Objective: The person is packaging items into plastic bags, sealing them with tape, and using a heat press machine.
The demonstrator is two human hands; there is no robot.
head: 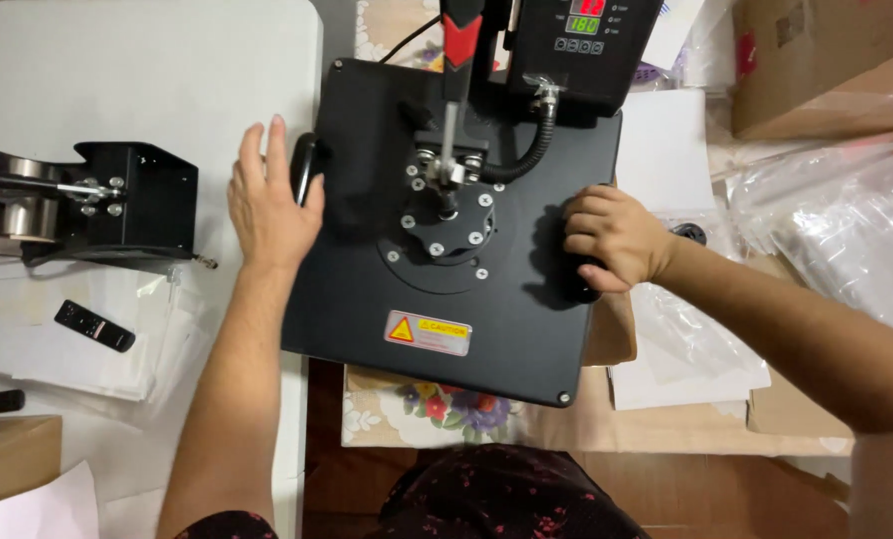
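The black heat press plate (446, 299) fills the centre; left hand (267, 200), fingers together, lies flat at nine o'clock, right hand (611, 238) curls closed around a knob at three o'clock; best kept level, fingers off the hot underside

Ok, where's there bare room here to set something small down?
The white table is bare at its far end, behind the small black press attachment and left of the heat press plate. Beside the left hand only a narrow strip stays free. Right of the right hand, paper sheets, plastic bags and cardboard boxes crowd everything.
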